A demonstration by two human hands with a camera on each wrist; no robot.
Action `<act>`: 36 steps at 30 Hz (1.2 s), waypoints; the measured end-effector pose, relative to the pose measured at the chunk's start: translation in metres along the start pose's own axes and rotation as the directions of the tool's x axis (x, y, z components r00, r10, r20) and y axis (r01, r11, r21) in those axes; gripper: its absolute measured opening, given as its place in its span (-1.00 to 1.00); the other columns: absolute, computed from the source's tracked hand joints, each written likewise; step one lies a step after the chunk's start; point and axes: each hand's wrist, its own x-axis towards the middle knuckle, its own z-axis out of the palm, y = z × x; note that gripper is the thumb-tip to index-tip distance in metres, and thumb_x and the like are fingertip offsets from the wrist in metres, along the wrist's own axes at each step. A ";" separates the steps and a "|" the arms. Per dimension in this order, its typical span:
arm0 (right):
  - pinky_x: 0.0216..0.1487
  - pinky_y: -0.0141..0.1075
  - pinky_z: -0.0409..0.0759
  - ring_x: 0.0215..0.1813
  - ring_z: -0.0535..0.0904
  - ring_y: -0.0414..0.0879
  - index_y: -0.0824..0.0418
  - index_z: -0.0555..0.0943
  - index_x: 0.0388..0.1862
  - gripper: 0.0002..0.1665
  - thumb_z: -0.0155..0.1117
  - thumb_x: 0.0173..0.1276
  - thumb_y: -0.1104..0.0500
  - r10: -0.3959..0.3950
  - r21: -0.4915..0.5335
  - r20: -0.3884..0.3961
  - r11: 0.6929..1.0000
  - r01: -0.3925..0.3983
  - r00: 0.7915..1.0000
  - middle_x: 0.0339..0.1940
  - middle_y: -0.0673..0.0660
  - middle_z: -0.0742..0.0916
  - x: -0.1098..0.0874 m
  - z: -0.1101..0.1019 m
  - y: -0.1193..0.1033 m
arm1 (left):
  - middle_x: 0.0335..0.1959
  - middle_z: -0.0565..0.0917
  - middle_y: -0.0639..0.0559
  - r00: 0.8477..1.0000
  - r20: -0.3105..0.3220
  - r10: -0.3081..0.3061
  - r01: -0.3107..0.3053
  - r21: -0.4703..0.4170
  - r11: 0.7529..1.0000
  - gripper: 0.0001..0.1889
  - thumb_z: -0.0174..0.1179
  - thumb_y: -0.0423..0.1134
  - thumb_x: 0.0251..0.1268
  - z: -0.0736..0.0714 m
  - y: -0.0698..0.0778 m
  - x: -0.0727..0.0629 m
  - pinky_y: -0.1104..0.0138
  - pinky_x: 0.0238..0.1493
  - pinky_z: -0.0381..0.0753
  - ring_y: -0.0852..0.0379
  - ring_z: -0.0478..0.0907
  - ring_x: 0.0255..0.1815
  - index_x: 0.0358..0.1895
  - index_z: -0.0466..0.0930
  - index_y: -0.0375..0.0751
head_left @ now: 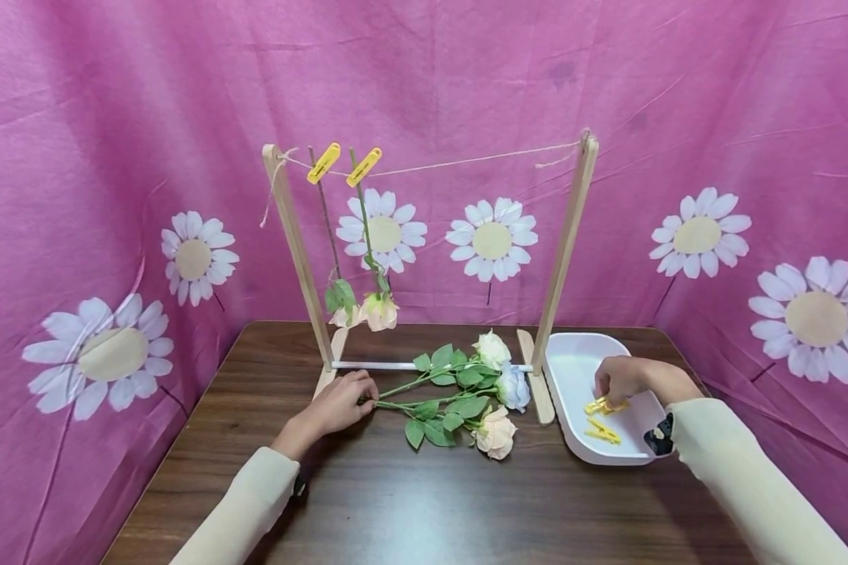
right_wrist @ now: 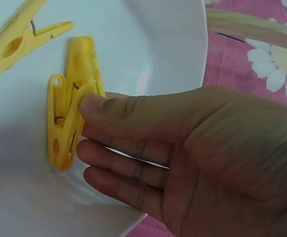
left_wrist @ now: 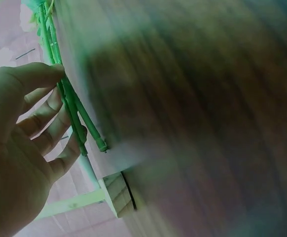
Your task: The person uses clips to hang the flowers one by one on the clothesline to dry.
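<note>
My left hand (head_left: pixel 341 402) pinches the stem ends (left_wrist: pixel 72 106) of the roses on the table, thumb in front and fingers behind. Their heads point right: a white rose (head_left: pixel 492 350), a pale blue rose (head_left: pixel 513 388) and a peach rose (head_left: pixel 495 434). Inside the white tub (head_left: pixel 572 353), my right hand (head_left: pixel 625 378) pinches a yellow clothespin (right_wrist: pixel 59 131) between thumb and index finger. Another yellow clothespin (right_wrist: pixel 82 57) touches it from behind, and a third clothespin (head_left: pixel 602 431) lies apart on the tub floor.
A wooden frame (head_left: pixel 568 255) carries a string (head_left: pixel 459 162) between its posts. Two roses (head_left: pixel 379 311) hang head down at the string's left, each under a yellow clothespin (head_left: pixel 364 167). The frame's white crossbar (head_left: pixel 374 366) runs low behind my left hand. Pink cloth surrounds the wooden table (head_left: pixel 367 502).
</note>
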 end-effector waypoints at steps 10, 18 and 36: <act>-0.24 -0.35 0.43 -0.30 0.47 -0.16 0.14 0.61 -0.40 -0.88 0.38 0.27 0.31 -0.102 -0.071 -0.126 0.993 0.094 0.987 -0.41 -0.05 0.62 0.003 0.002 0.003 | -0.17 0.67 0.14 0.999 -0.015 -0.037 0.036 -0.052 0.998 -0.95 0.34 -0.22 0.46 -0.001 0.000 0.001 0.22 -0.10 0.68 0.13 0.68 -0.10 -0.19 0.67 -0.05; -0.24 -0.34 0.47 -0.31 0.48 -0.19 0.15 0.63 -0.41 -0.88 0.44 0.24 0.29 -0.192 -0.122 -0.258 0.979 0.165 0.947 -0.38 -0.03 0.68 0.006 0.000 0.000 | -0.19 0.68 -0.03 0.998 -0.066 -0.003 -0.007 -0.153 0.988 -0.94 0.35 -0.35 0.39 0.000 0.000 0.002 0.21 -0.09 0.69 0.03 0.67 -0.14 -0.16 0.68 -0.17; -0.14 -0.16 0.63 -0.19 0.62 -0.01 0.39 0.68 -0.10 -0.69 0.53 0.24 0.27 -0.188 -0.104 -0.443 0.982 0.158 0.877 -0.25 0.12 0.74 0.017 -0.008 -0.006 | -0.18 0.83 0.15 0.980 -0.186 -0.069 0.032 -0.192 0.981 -0.95 0.44 -0.20 0.40 -0.015 0.003 0.004 0.17 -0.05 0.74 0.14 0.79 -0.11 -0.17 0.82 -0.03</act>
